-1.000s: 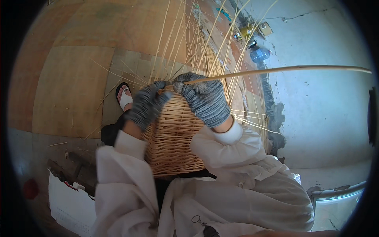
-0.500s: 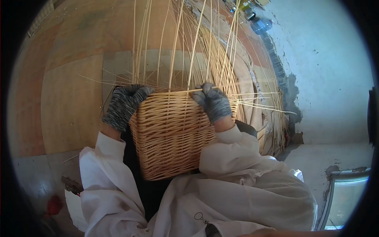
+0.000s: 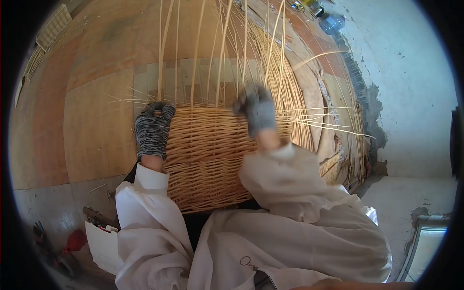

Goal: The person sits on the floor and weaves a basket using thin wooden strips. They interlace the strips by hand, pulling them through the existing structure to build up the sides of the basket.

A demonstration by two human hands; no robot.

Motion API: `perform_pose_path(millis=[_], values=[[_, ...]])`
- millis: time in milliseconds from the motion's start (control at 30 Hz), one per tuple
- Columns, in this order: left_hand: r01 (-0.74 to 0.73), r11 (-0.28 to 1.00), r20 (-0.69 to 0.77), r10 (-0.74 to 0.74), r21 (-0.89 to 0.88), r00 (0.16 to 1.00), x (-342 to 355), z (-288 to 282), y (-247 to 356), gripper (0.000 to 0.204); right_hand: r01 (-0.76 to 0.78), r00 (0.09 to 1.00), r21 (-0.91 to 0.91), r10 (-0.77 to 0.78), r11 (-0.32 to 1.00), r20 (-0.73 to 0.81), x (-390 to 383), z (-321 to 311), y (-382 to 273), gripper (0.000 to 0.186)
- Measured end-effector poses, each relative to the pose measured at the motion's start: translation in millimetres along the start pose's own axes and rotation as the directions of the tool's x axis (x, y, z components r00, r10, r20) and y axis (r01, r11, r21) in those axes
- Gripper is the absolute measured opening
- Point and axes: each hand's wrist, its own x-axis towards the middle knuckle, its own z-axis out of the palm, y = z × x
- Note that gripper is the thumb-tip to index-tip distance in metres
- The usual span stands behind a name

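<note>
A tan wicker basket (image 3: 208, 159) rests in my lap, one woven side facing up. Tall upright stakes (image 3: 195, 63) rise from its far edge. My left hand (image 3: 154, 128), in a grey knitted glove, is closed round the far left corner of the weave, thumb and fingers curled over the edge. Over the far edge on the right side is my right hand (image 3: 258, 108), gloved alike. Motion smears its fingers, so whether they hold a rod cannot be made out. Loose thin rod ends (image 3: 328, 118) stick out to the right of the basket.
A large bundle of long rods (image 3: 290, 92) lies on cloth to the right, beside a pale wall (image 3: 406, 96). Boards (image 3: 101, 111) cover the floor at left. A plastic bottle (image 3: 332, 23) stands far right. A red item (image 3: 75, 240) and tools lie at lower left.
My right hand has lifted slightly and blurred, its grip on the edge no longer plain. My left hand stays at the corner. The basket has shifted and turned a little in view.
</note>
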Motion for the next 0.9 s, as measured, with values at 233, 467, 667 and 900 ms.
perform_pose_path(millis=[233,467,667,900], values=[[-0.666,0.684,-0.224,0.728,0.296,0.648,-88,32,8,0.042,-0.347,0.937,0.426,0.321,0.836,0.136,-9,-60,7,0.027],[-0.626,0.433,0.514,0.357,0.649,0.780,-45,69,57,0.060,-0.269,0.940,-0.218,0.305,0.938,0.154,9,-63,-33,0.027],[-0.431,0.414,0.413,0.137,0.802,0.901,-65,90,99,0.060,0.637,0.712,-0.737,-0.541,0.226,0.448,84,0,-29,0.046],[-0.578,0.628,0.022,0.668,0.521,0.744,-72,89,29,0.053,0.081,0.996,-0.401,-0.093,0.912,-0.010,-46,-112,-35,0.025]])
